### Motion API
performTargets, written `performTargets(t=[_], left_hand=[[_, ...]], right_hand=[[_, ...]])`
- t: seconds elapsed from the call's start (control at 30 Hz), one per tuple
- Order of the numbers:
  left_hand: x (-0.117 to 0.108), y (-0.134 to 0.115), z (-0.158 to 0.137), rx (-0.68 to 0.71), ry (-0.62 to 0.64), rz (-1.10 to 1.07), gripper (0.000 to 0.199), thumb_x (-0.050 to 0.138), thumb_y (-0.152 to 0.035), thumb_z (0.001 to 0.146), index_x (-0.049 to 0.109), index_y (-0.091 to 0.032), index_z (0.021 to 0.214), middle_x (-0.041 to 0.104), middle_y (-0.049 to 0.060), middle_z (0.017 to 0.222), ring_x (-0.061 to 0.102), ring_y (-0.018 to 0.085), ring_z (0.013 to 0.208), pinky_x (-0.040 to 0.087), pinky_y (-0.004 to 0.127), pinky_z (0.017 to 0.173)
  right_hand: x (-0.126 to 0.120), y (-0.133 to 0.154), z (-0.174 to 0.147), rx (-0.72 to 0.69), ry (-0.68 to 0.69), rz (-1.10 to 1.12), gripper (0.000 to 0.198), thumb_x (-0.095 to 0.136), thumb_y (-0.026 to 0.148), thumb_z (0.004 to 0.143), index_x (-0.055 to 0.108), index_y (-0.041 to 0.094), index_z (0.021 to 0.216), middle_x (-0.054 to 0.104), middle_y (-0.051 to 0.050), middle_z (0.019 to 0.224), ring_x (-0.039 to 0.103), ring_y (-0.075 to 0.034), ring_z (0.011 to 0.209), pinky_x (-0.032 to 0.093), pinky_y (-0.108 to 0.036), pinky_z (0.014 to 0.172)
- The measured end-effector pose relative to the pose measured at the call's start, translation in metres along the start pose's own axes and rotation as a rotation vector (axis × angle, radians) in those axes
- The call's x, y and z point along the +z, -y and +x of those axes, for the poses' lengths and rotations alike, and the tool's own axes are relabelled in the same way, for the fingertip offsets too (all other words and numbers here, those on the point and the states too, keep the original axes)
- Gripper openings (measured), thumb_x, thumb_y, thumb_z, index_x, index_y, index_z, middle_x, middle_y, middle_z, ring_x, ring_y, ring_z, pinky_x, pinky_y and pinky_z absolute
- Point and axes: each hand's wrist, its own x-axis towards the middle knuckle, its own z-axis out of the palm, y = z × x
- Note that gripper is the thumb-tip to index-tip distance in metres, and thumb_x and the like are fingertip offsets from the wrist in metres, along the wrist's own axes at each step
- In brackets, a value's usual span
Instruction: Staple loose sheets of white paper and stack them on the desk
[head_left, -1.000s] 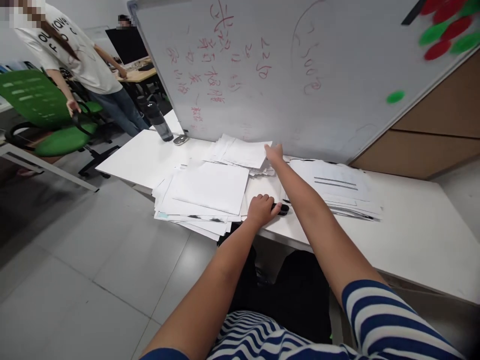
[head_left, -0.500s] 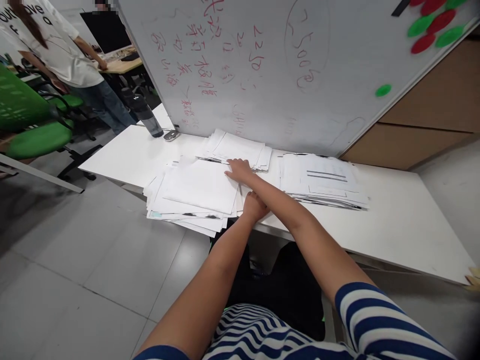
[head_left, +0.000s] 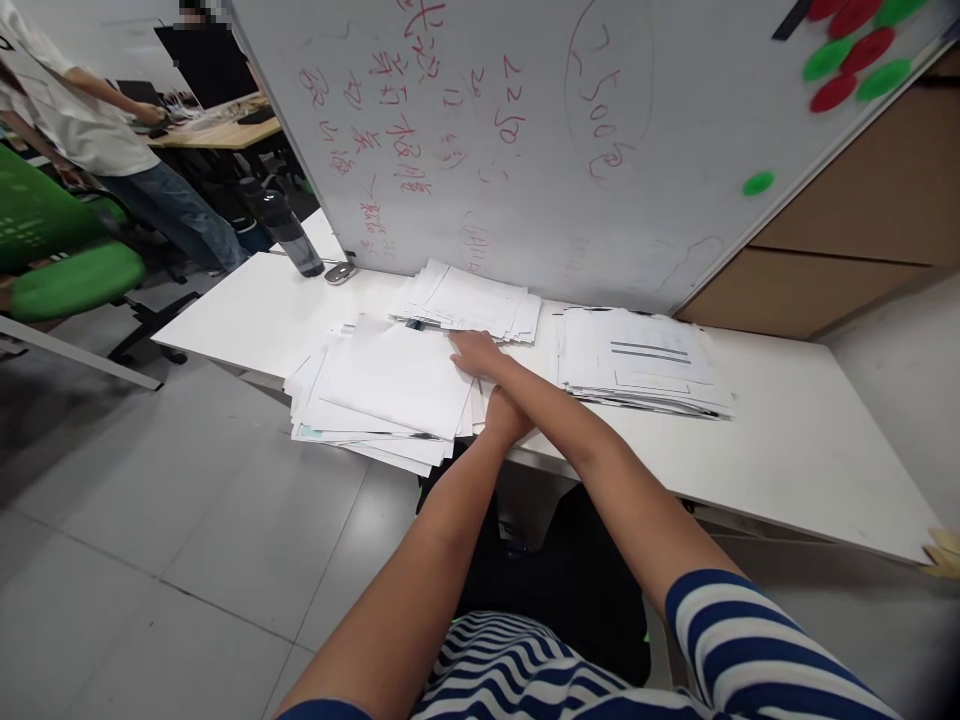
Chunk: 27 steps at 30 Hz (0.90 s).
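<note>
My right hand point(head_left: 475, 354) reaches across my left forearm to the far right corner of a loose pile of white paper sheets point(head_left: 390, 375). Its fingers and thumb close on the corner of the top sheet. Under the right forearm, my left hand point(head_left: 510, 414) is curled near the table's front edge, beside the pile's right side. Its fingertips are hidden, so what it holds cannot be made out. A second stack of papers point(head_left: 472, 297) lies just behind, against the whiteboard. To the right sits a thicker stack of printed sheets point(head_left: 645, 355).
A whiteboard point(head_left: 540, 210) with red writing and round magnets stands behind the white table point(head_left: 795, 450). A dark bottle point(head_left: 292, 230) and a computer mouse point(head_left: 340, 273) are at the left. Beyond are a green chair point(head_left: 75, 280) and a person in a white shirt point(head_left: 97, 110).
My right hand has drawn slightly downward, its fingers now bunched at the sheet's corner instead of spread. My left hand stays nearly in place. The person at the back has shifted left.
</note>
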Motion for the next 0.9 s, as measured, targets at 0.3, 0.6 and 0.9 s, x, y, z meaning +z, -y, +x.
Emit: performTargets(t=[0.3,0.6,0.9], left_hand=[[0.002,0.007,0.003,0.073,-0.004,0.097,0.046,0.045,-0.024,0.097,0.051,-0.007,0.14,0.056,0.021,0.142,0.045,0.037,0.136,0.028,0.048,0.115],[0.006,0.004,0.005,0.06,-0.147,0.114,0.042,0.039,-0.044,0.099,0.069,-0.016,0.094,0.069,0.016,0.096,0.06,0.031,0.097,0.04,0.04,0.08],[0.009,0.005,0.005,0.075,-0.241,0.107,0.04,0.041,-0.045,0.099,0.067,-0.018,0.086,0.066,0.014,0.087,0.058,0.028,0.089,0.033,0.037,0.074]], right_hand=[[-0.003,0.006,-0.005,-0.028,-0.031,-0.041,0.05,0.051,0.031,0.093,0.05,0.014,0.14,0.054,-0.018,0.144,0.047,-0.035,0.133,0.036,-0.052,0.11],[-0.046,-0.09,-0.142,0.36,-0.592,0.125,0.048,0.038,0.038,0.1,0.05,0.019,0.143,0.047,-0.011,0.151,0.035,-0.025,0.145,0.023,-0.046,0.121],[-0.005,-0.16,-0.212,0.914,-0.407,0.067,0.084,0.045,0.069,0.089,0.034,0.016,0.153,0.019,-0.016,0.165,0.013,-0.035,0.153,0.005,-0.063,0.119]])
